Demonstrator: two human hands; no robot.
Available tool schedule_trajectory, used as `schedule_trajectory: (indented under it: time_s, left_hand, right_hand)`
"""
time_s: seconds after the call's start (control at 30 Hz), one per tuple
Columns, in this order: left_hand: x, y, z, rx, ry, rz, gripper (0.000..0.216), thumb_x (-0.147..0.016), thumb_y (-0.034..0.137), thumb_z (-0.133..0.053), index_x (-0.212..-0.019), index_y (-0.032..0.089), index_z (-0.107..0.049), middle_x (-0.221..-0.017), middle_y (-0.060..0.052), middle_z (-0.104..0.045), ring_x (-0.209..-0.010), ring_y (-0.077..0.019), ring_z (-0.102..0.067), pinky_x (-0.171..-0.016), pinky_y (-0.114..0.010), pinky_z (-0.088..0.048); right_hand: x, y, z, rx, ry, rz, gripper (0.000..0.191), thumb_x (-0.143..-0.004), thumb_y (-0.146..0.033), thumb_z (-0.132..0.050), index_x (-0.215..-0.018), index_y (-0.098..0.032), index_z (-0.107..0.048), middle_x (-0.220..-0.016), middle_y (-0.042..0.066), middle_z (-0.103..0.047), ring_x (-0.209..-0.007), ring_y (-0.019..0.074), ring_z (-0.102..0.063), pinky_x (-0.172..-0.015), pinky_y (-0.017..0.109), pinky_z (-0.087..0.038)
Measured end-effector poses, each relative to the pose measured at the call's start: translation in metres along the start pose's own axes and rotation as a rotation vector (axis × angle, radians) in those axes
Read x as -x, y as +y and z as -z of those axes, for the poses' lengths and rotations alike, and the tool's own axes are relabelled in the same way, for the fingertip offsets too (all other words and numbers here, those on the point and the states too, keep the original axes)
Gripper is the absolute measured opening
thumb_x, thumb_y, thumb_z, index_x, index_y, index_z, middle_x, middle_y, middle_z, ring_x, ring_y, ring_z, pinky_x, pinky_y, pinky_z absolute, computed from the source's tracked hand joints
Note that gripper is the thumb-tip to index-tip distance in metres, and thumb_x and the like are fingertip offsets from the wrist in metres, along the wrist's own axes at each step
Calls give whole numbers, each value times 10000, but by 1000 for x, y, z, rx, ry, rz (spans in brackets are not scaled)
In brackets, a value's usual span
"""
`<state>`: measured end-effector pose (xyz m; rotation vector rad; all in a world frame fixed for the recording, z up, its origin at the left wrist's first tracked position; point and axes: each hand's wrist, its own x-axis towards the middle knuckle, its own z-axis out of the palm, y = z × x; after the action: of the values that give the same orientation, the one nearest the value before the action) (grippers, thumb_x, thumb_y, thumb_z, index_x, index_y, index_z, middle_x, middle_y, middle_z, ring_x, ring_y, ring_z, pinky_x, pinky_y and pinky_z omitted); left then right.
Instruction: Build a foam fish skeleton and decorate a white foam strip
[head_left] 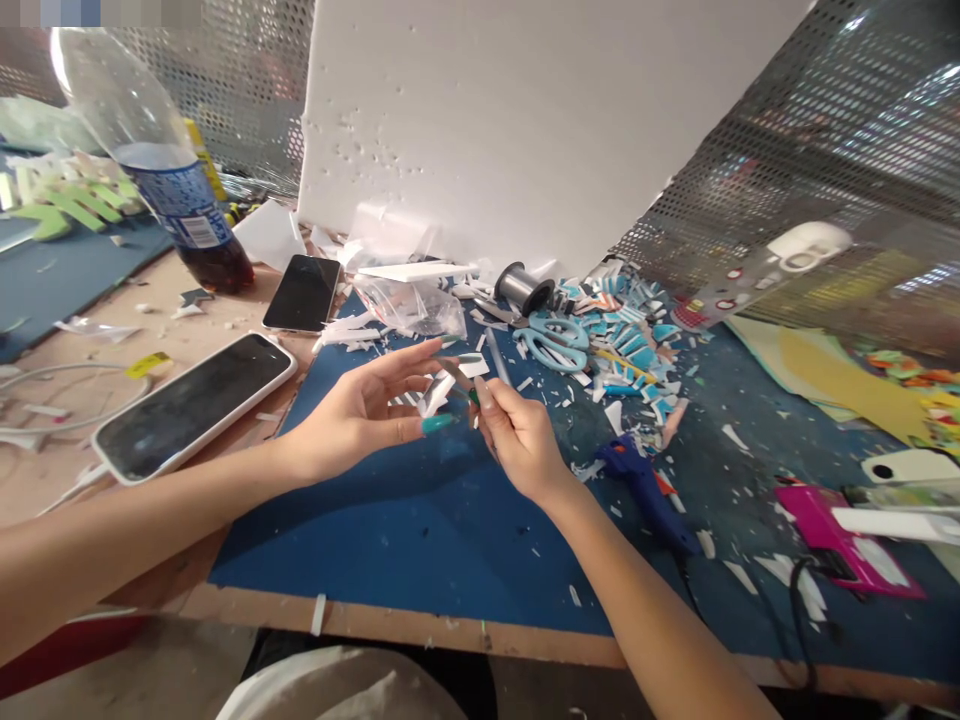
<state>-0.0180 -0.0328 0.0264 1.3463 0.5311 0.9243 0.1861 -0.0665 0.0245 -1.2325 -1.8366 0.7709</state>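
Note:
My left hand (352,410), with long teal nails, has its thumb and fingers apart. Small white-and-grey pieces (431,397) show between them; whether they touch the fingers is unclear. Close by, my right hand (517,435) pinches a narrow, flat, metallic-looking blade (456,373) that points toward the left fingers. Its lower end is hidden inside the right fist. Both hands are above the blue mat (360,530). Just beyond them lie light-blue scissors (555,345) and a dark spool of wire or thread (523,288).
Blue and white scraps (630,330) are heaped behind my right hand. A blue glue gun (649,495) and a magenta device (847,540) lie to the right. At left are two phones (199,405), (302,292) and a cola bottle (184,210). A white foam board (480,130) stands behind.

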Motion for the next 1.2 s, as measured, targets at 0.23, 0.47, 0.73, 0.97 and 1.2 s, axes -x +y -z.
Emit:
schedule_trajectory:
  time_s: [0.23, 0.47, 0.73, 0.97, 1.2]
  left_hand:
    - [-2, 0, 4, -190, -8, -9, 547, -819, 146, -627, -1338, 243, -481, -1363, -91, -524, -1170, -222, -556, -847, -280, -547]
    - [-1, 1, 3, -295, 8, -114, 460, -837, 176, -626, -1285, 220, -531, -1335, -83, -557, -1230, -226, -530, -1028, -354, -461]
    - [0, 1, 3, -324, 24, -115, 463, -835, 200, -641, -1286, 232, -537, -1328, -72, -567, -1224, -239, -539, -1020, -361, -477]
    - [0, 0, 5, -340, -5, -136, 517, -847, 170, -627, -1334, 271, -488, -1362, -55, -536, -1226, -219, -531, -997, -323, -487]
    - [2, -3, 9, -379, -59, -230, 585, -873, 159, -599, -1400, 308, -393, -1365, -63, -532, -1246, -216, -512, -976, -292, -487]
  right_hand:
    - [0, 0, 1, 111, 27, 73, 306, -982, -348, -346, -718, -218, -429, -506, -58, -388, -439, 85, -383, -489, 242, -319]
    - [0, 9, 3, 85, 14, 73, 306, -982, -362, -347, -734, -222, -460, -493, -59, -406, -418, 86, -396, -478, 242, -332]
    - [-1, 7, 3, 69, 13, 93, 314, -982, -369, -347, -736, -221, -475, -504, -56, -420, -423, 84, -402, -474, 240, -341]
    - [-1, 9, 3, 51, 16, 115, 289, -980, -344, -360, -756, -222, -495, -510, -59, -412, -427, 83, -390, -479, 237, -335]
    - [-2, 8, 2, -74, -28, 100, 305, -977, -391, -352, -760, -224, -488, -512, -59, -408, -406, 76, -394, -431, 216, -318]
